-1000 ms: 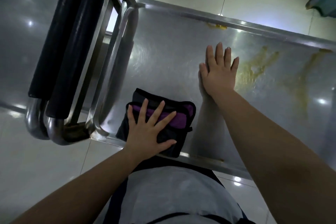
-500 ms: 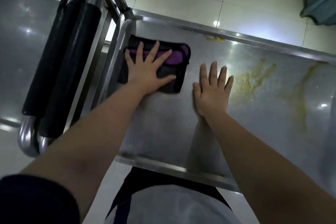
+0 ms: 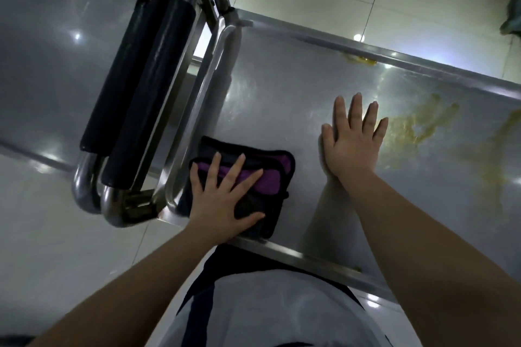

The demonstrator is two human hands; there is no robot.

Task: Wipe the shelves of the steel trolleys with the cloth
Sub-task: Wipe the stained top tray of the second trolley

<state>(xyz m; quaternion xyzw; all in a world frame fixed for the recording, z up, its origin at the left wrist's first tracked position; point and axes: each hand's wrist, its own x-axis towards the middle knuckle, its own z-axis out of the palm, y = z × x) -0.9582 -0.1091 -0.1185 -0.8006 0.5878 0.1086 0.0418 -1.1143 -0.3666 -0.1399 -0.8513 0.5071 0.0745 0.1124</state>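
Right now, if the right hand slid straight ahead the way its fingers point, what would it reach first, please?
Probably the shelf's raised far rim. The right hand lies flat on bare steel, and the yellow stain sits just to its right, seemingly off that line.

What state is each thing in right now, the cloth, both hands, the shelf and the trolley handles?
Cloth: folded, flat on the shelf at its near edge, under the left hand.
Left hand: open, fingers spread, pressing on the cloth.
Right hand: open, palm flat on bare steel.
Shelf: yellowish stains beyond the right hand, unwiped.
Trolley handles: two, side by side, black grips.
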